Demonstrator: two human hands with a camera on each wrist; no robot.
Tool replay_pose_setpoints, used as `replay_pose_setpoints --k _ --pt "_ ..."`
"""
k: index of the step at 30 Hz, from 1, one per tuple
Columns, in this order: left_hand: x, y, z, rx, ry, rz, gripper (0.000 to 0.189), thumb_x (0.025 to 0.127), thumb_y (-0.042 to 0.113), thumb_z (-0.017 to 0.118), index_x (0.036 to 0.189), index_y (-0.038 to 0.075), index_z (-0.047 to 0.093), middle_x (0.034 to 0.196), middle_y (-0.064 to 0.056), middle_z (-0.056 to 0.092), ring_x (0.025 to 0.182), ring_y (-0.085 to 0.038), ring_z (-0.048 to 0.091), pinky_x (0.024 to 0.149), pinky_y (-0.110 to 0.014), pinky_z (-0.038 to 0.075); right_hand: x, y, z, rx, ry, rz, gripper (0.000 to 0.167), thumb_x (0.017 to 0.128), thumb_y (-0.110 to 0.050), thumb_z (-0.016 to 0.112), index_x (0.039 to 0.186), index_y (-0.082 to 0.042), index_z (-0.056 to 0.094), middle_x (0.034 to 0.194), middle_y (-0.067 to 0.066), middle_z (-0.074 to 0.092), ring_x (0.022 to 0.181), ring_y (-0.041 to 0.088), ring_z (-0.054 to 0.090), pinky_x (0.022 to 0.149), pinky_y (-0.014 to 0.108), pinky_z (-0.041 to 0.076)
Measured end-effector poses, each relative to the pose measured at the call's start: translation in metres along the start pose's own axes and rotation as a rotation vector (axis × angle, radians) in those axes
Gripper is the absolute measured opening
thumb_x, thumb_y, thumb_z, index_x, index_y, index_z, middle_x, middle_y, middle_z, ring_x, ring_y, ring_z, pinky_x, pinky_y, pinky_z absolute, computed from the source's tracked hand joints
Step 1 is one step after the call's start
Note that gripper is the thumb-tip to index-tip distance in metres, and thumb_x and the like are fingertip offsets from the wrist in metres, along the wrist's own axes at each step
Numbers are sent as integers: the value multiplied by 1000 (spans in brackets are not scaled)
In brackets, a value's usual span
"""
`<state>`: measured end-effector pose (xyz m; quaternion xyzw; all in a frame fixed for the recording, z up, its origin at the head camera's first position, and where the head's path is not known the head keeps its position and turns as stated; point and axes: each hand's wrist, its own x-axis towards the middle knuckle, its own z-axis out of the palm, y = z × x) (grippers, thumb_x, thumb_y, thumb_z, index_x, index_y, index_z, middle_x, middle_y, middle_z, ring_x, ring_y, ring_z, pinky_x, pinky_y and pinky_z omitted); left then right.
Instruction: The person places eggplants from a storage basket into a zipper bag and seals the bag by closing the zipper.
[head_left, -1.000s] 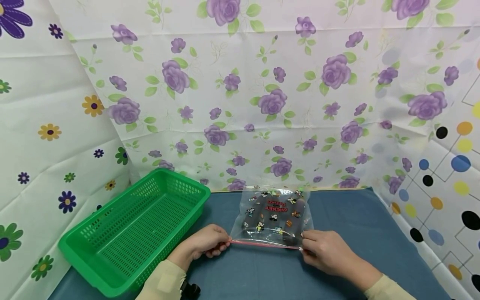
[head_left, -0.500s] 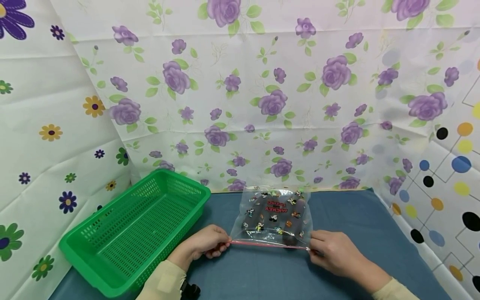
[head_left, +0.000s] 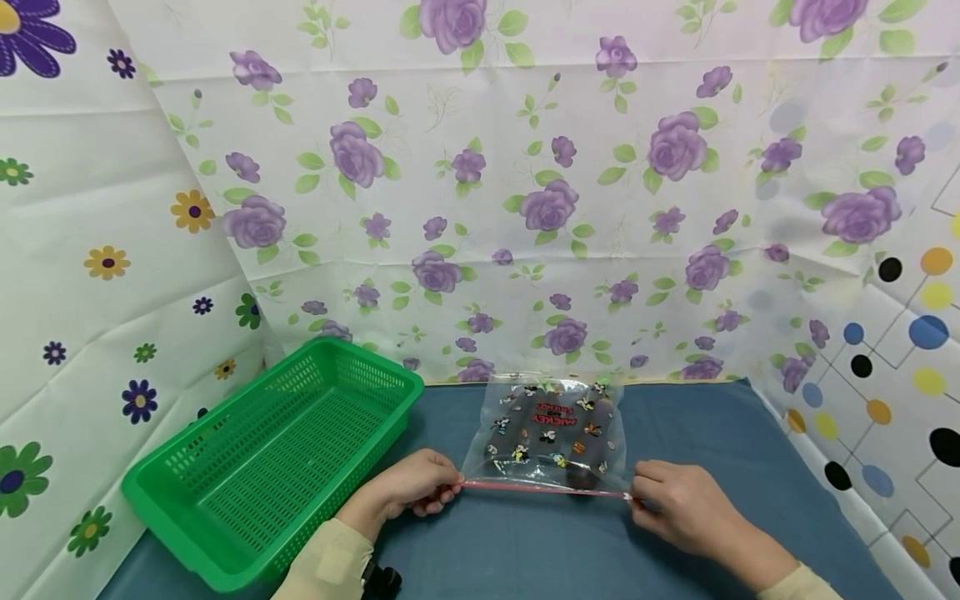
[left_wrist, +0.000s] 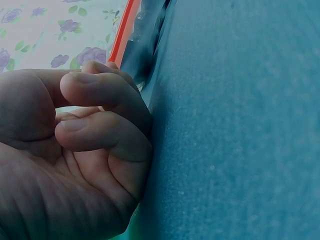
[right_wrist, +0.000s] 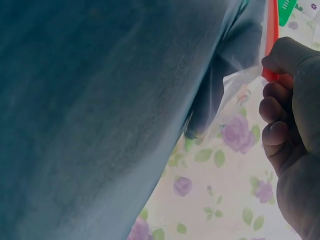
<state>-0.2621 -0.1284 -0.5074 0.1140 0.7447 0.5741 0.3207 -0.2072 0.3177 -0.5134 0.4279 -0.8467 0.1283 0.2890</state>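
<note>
A clear zip bag [head_left: 551, 433] printed with small cartoon figures and red lettering lies on the blue cloth, its red zip strip [head_left: 543, 487] toward me. Dark, rounded shapes show through the plastic. My left hand [head_left: 416, 483] pinches the strip's left end between thumb and forefinger, the other fingers curled, as the left wrist view also shows. At the strip's right end, by a small whitish tip, my right hand [head_left: 678, 504] pinches with thumb and finger. The red strip [right_wrist: 271, 40] runs out from under that thumb in the right wrist view.
A green slatted plastic basket [head_left: 270, 550] stands at the left, close beside my left forearm. Blue cloth [head_left: 525, 550] covers the table. Flowered sheeting [head_left: 510, 225] rises at the back and left, and a dotted sheet [head_left: 877, 442] at the right.
My right hand has slid rightward along the red zip strip to its right end, and more of the strip shows. The left hand has kept its pinch in place.
</note>
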Motion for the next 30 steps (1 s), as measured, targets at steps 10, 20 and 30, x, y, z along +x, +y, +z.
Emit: replay_pose_setpoints --k 10,20,30 --pt "2 -2 0 4 2 2 36 111 20 62 77 7 67 64 -1 54 48 -10 45 45 -27 32 -3 1 -2 21 0 1 38 74 -7 92 84 -30 65 83 -18 53 69 -6 41 57 14 35" --pt "2 0 0 10 -2 5 36 111 21 62 78 6 67 65 -2 55 49 -11 45 45 -27 33 -5 1 -4 38 -42 44 30 87 -14 90 86 -31 65 86 -18 55 69 -9 42 56 14 36" --pt "-2 11 8 259 98 57 37 112 20 63 82 1 73 64 -2 58 49 -13 46 46 -29 36 -4 -2 -8 26 -144 119 35 83 -15 96 93 -32 68 93 -17 57 69 -9 42 55 17 38"
